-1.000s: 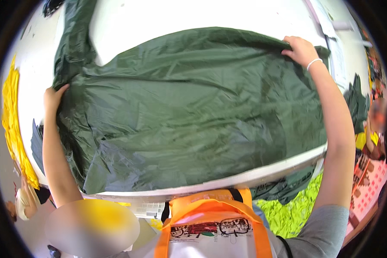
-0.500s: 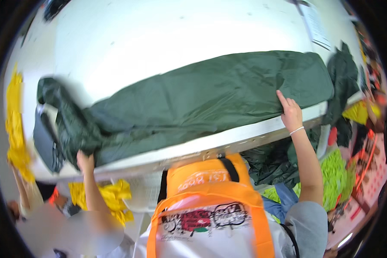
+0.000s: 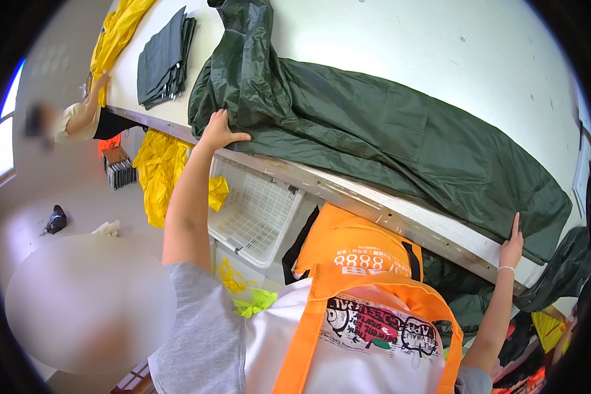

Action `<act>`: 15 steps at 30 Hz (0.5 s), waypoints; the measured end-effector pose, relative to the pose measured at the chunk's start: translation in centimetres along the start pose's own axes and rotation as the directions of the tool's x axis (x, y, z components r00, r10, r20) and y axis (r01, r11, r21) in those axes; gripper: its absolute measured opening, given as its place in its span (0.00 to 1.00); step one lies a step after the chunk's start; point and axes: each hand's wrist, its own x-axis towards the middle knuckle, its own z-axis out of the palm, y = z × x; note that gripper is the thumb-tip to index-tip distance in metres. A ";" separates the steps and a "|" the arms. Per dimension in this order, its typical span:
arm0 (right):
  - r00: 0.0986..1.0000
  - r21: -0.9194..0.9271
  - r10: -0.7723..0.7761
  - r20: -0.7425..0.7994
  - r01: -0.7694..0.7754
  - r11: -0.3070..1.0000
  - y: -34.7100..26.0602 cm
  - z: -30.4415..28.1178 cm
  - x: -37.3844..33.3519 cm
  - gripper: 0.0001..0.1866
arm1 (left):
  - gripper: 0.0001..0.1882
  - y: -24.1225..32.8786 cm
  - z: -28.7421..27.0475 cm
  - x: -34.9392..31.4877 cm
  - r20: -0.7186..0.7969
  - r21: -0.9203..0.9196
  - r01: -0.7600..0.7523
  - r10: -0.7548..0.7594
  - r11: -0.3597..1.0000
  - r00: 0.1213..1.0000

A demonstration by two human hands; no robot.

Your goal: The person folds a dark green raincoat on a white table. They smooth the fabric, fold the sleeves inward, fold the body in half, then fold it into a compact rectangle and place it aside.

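A long dark green garment of thin, shiny fabric (image 3: 400, 125) lies stretched along the near side of the white table (image 3: 348, 39). Its left part is bunched and creased, while the right part lies flatter. My left hand (image 3: 218, 131) rests on the near edge of the bunched part, thumb stretched away from the fingers. At the right end, my right hand (image 3: 512, 249) touches the near edge with one finger extended along the fabric; its other fingers partly curl. Neither hand visibly grips the cloth.
A stack of folded dark green pieces (image 3: 166, 59) lies on the table's left. Yellow fabric (image 3: 157, 177) hangs beside a white plastic basket (image 3: 256, 203) below the edge. Another person (image 3: 79, 121) handles yellow cloth (image 3: 118, 36) at far left. More dark green fabric (image 3: 561, 269) hangs at right.
The view has swung toward the left, bringing the folded stack, the basket and the floor into sight. My left thumb now stands apart from the fingers. My right hand remains near the garment's right end.
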 end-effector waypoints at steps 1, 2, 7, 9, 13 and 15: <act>1.000 0.010 0.009 0.029 -0.010 1.000 -0.1 -0.4 0.2 0.52 | 0.45 0.1 -0.2 0.0 0.009 -0.012 -0.058 0.059 0.998 0.998; 0.998 0.019 0.020 0.058 -0.021 1.000 -0.4 -0.9 0.4 0.51 | 0.44 -0.1 -0.1 0.2 -0.012 0.026 -0.065 0.065 0.998 0.998; 0.949 0.077 -0.254 -0.186 0.272 0.959 -6.8 -6.8 -0.2 0.44 | 0.29 1.2 0.0 0.6 -0.157 0.186 0.093 -0.064 0.978 0.985; 0.799 0.257 -0.440 -0.411 0.564 0.785 -14.0 -10.9 -0.9 0.33 | 0.23 0.9 -1.0 0.7 -0.198 0.282 0.062 -0.005 0.957 0.980; 0.556 0.288 -0.710 -0.432 0.831 0.476 -27.5 -13.1 -2.4 0.24 | 0.21 1.2 0.8 1.1 -0.264 0.215 0.163 -0.104 0.963 0.959; 0.503 0.180 -0.783 -0.366 0.864 0.470 -31.6 -11.6 -2.7 0.22 | 0.24 -1.6 1.6 1.6 -0.173 -0.080 -0.005 -0.009 0.997 0.985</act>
